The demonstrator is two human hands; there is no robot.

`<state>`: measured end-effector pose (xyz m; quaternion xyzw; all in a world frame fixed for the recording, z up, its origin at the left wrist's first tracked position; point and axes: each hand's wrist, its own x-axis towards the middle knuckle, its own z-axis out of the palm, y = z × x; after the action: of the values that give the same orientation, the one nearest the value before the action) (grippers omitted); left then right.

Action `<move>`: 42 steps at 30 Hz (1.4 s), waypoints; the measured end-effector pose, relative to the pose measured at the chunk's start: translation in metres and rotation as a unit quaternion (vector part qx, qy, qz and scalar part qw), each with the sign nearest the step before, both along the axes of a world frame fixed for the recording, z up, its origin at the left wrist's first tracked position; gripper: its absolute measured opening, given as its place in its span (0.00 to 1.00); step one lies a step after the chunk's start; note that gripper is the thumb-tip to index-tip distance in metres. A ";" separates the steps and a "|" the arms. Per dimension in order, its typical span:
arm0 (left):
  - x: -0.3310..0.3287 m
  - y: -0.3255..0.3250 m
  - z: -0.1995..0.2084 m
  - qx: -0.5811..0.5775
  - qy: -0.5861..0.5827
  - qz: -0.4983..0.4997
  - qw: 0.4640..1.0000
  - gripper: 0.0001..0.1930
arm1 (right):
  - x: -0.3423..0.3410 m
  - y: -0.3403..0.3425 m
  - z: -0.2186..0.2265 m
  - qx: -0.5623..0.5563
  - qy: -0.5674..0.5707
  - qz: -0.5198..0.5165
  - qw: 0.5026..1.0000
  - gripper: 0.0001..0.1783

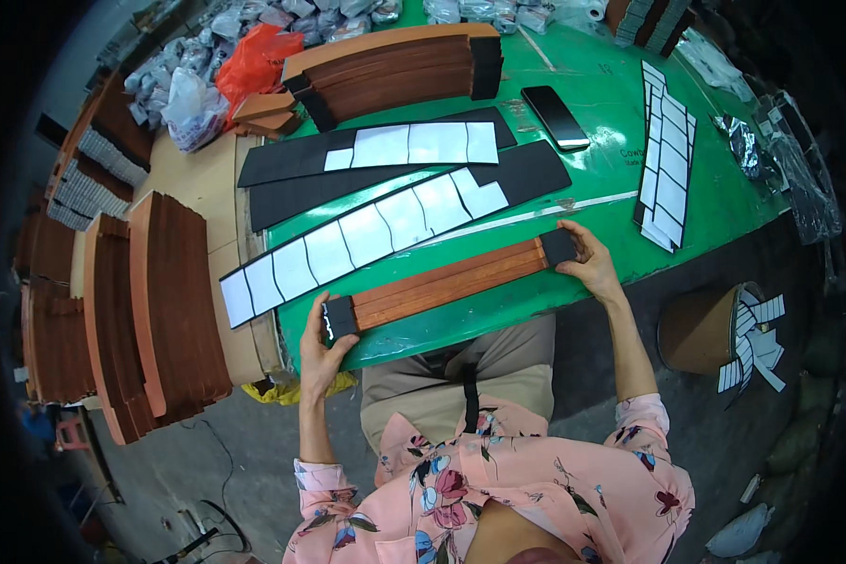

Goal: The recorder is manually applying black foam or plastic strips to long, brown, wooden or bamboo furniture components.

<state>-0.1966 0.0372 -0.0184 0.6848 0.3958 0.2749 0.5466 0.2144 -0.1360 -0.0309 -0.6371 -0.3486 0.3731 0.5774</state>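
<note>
A long reddish-brown wooden slat [449,285] with a lengthwise groove lies across the near edge of the green table. Black pads cover both of its ends. At the left pad [342,317], my left hand [321,355] is closed round the end, thumb on the near side. My right hand [592,267] grips the right pad [559,246] between thumb and fingers. Just beyond the slat lies a strip of white backed pieces [367,237] on black foam. Behind it, another white-pieced strip [432,144] rests on black foam sheets [296,195].
Stacked curved wooden pieces [395,73] stand at the back; more stacks [174,301] are at the left. A phone [555,117] and another white-pieced strip [665,155] lie on the green table [602,202]. A bin [696,329] with white scraps stands at the right.
</note>
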 end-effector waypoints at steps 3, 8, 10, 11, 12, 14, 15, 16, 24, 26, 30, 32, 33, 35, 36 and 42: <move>0.005 0.004 0.008 0.003 -0.054 -0.006 0.999 0.38 | 0.007 0.002 -0.003 0.019 -0.057 0.030 0.998 0.39; 0.037 -0.001 0.029 -0.094 -0.080 0.128 0.984 0.24 | 0.006 0.001 0.007 0.016 -0.055 0.007 0.998 0.39; 0.046 0.000 0.029 -0.106 -0.083 0.166 0.977 0.22 | 0.004 0.004 0.008 0.012 -0.050 0.018 0.998 0.39; 0.047 -0.001 0.030 -0.117 -0.090 0.195 0.970 0.21 | 0.001 0.007 0.007 0.010 -0.050 0.020 0.999 0.38; 0.049 -0.003 0.029 -0.117 -0.089 0.198 0.969 0.21 | 0.000 0.006 0.007 0.008 -0.049 0.023 0.998 0.38; 0.054 -0.006 0.028 -0.085 -0.041 0.218 0.971 0.20 | -0.002 0.007 0.008 -0.003 -0.052 0.024 0.998 0.38; 0.056 -0.009 0.023 -0.051 -0.059 0.232 0.970 0.19 | -0.003 0.006 0.008 -0.004 -0.051 0.024 0.998 0.38; 0.056 -0.009 0.021 -0.052 -0.058 0.232 0.970 0.19 | -0.003 0.005 0.008 -0.005 -0.057 0.017 0.998 0.38; 0.048 -0.005 0.018 -0.043 -0.009 0.169 0.985 0.16 | 0.003 0.001 0.005 0.010 -0.048 0.039 0.998 0.38; 0.044 -0.005 0.024 -0.063 -0.001 0.149 0.987 0.20 | 0.003 0.002 0.006 0.012 -0.041 0.031 0.999 0.38; 0.022 -0.001 0.021 -0.042 0.028 0.162 0.986 0.26 | 0.006 -0.002 0.017 -0.001 -0.080 0.061 0.995 0.34; 0.003 0.007 0.012 0.046 0.166 0.082 0.982 0.27 | 0.016 -0.001 0.011 0.029 -0.146 0.070 0.986 0.30; 0.007 0.007 0.023 0.014 0.174 0.062 0.983 0.31 | 0.021 -0.002 0.006 0.030 -0.147 0.070 0.986 0.30; 0.013 0.008 0.047 -0.060 0.199 0.036 0.977 0.32 | 0.030 -0.001 0.002 -0.033 -0.170 0.002 0.985 0.32; 0.012 0.011 0.054 -0.133 0.226 0.013 0.965 0.33 | 0.029 0.005 0.008 -0.029 -0.170 0.007 0.985 0.32; 0.003 0.033 0.057 -0.318 0.174 -0.052 0.931 0.46 | 0.019 0.018 0.051 -0.320 -0.136 0.037 0.937 0.43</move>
<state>-0.1933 0.0702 0.0387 0.5318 0.5156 -0.0174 0.6716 0.2334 -0.1184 0.0199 -0.8193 -0.3092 0.3961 0.2761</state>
